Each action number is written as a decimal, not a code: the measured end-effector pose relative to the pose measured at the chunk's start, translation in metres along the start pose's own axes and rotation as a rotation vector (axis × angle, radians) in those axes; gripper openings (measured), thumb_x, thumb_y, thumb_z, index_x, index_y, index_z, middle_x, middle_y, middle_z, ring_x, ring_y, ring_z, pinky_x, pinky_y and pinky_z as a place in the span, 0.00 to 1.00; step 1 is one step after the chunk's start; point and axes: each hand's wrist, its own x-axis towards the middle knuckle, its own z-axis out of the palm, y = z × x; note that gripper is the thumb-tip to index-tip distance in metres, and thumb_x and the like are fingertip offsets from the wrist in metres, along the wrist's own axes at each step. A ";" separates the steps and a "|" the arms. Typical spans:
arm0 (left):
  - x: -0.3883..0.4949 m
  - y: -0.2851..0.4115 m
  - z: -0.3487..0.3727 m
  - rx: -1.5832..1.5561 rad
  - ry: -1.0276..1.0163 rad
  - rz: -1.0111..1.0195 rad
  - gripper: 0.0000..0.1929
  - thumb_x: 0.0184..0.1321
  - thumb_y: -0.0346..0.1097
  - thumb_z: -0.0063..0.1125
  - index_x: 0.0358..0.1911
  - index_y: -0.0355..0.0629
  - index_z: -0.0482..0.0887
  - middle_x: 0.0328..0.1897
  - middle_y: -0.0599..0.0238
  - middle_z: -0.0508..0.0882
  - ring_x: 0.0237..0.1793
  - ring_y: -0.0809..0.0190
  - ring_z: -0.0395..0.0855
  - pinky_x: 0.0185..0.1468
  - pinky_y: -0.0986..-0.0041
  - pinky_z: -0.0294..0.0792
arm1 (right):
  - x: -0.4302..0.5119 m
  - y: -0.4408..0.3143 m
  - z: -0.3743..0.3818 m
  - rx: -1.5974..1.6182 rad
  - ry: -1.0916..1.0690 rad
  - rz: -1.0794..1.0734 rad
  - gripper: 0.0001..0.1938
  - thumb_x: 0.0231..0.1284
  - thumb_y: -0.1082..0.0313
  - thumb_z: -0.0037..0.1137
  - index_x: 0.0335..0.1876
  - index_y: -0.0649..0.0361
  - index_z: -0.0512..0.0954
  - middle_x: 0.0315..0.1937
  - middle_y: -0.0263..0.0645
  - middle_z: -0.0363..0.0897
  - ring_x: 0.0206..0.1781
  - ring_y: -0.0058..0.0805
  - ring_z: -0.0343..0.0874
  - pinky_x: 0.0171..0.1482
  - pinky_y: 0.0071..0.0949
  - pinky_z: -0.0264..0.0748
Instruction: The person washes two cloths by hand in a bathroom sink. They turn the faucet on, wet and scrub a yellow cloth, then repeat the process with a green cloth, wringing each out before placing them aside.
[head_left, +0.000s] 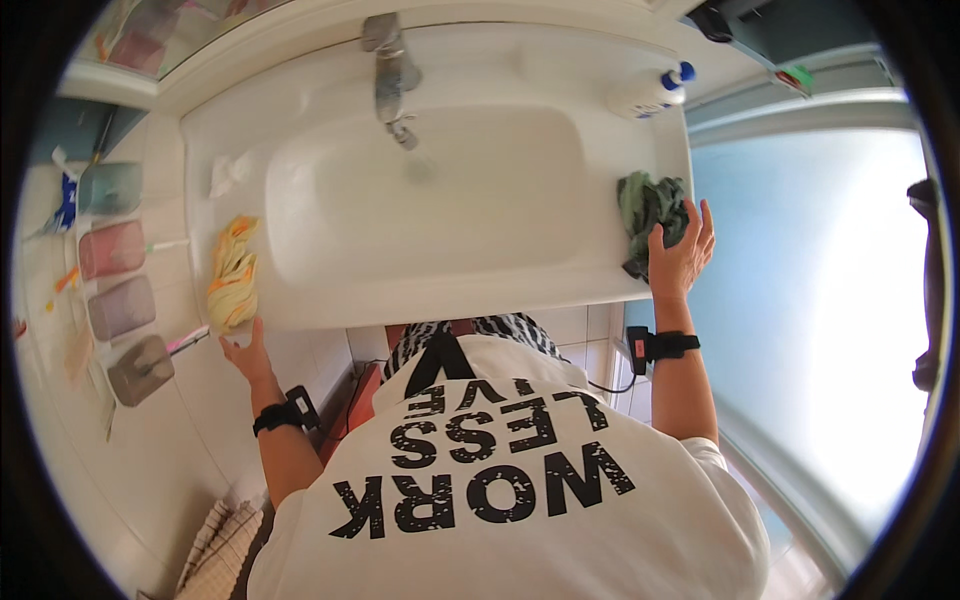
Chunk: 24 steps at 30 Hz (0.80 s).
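Observation:
A bunched dark and light green cloth (637, 202) lies on the right rim of a white washbasin (420, 292). My right hand (681, 259) is at the cloth's outer side, thumb and fingers spread, with part of the cloth between them; no firm grip shows. On the left rim lies a crumpled yellow and orange cloth (234, 281). Just below its near end is my left hand (251, 358), fingers apart and holding nothing. A metal faucet (388, 79) reaches over the bowl from the back. Beneath its spout, a blurred greyish patch shows in the bowl.
A white bottle with a blue cap (649, 94) stands at the basin's back right corner. Along the left wall hang several coloured cups (112, 250) with toothbrushes. Something small and white (229, 174) rests on the left rim. A frosted panel (787, 262) borders the right side.

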 end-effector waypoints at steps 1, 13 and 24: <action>-0.007 -0.004 0.000 0.029 0.009 -0.079 0.52 0.47 0.50 0.78 0.72 0.37 0.58 0.73 0.43 0.59 0.69 0.48 0.64 0.69 0.61 0.63 | 0.000 0.009 0.003 -0.018 0.033 0.091 0.33 0.54 0.62 0.63 0.69 0.50 0.66 0.69 0.42 0.65 0.70 0.45 0.63 0.72 0.47 0.55; -0.080 0.044 0.024 -0.128 -0.475 0.129 0.07 0.62 0.33 0.63 0.40 0.40 0.82 0.37 0.70 0.82 0.39 0.70 0.78 0.46 0.77 0.71 | 0.005 0.005 0.006 1.125 -0.237 0.612 0.25 0.59 0.67 0.59 0.62 0.66 0.72 0.52 0.45 0.80 0.54 0.38 0.80 0.57 0.33 0.74; -0.138 0.244 0.158 -0.963 -1.350 -0.411 0.28 0.68 0.44 0.58 0.67 0.42 0.66 0.60 0.57 0.79 0.54 0.58 0.80 0.55 0.66 0.75 | -0.016 -0.174 0.028 1.746 -1.113 0.823 0.24 0.71 0.50 0.52 0.59 0.63 0.75 0.50 0.39 0.82 0.50 0.31 0.81 0.54 0.32 0.77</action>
